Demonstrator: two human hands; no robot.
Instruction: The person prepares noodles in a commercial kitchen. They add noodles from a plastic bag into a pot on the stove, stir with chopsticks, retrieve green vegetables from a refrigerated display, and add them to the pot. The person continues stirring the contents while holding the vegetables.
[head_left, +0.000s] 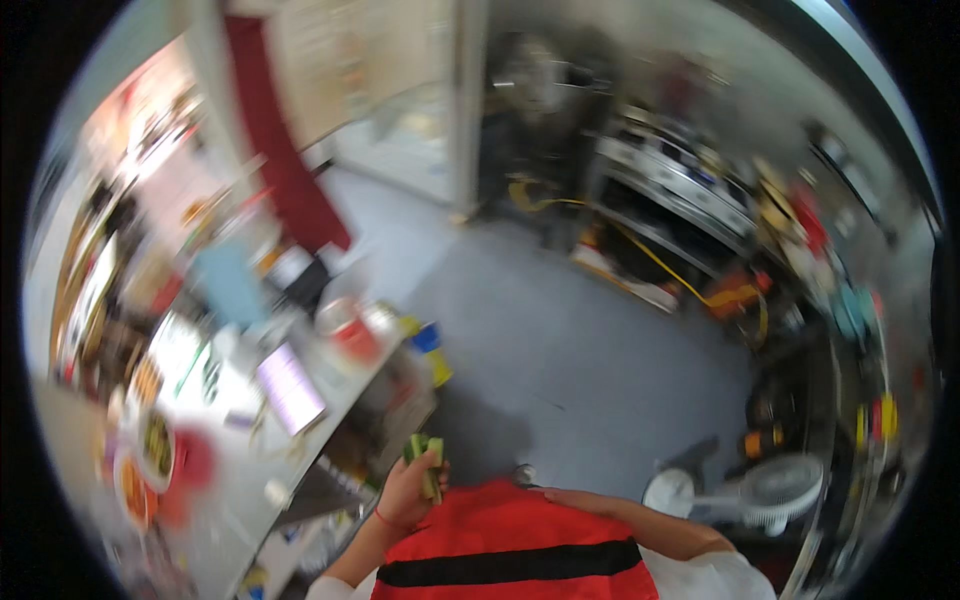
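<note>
My left hand (409, 491) holds a small bunch of green sticks, apparently cut cucumber (424, 459), in front of the red apron (480, 525). A red cord circles that wrist. My right forearm (637, 517) reaches across to the apron's upper edge; the hand itself is hidden behind the cloth. To the left of my left hand is a white worktable (240, 480). On it stand a bowl of green cut pieces (157, 444) and, beside it, a bowl of orange food (135, 491).
A phone-like bright rectangle (291, 390) lies on the worktable near a container with red contents (351, 330). Grey floor (570, 352) extends ahead. A white electric fan (780, 487) stands at right. A metal rack (675, 180) and yellow hose (652, 255) are farther off. Much is blurred.
</note>
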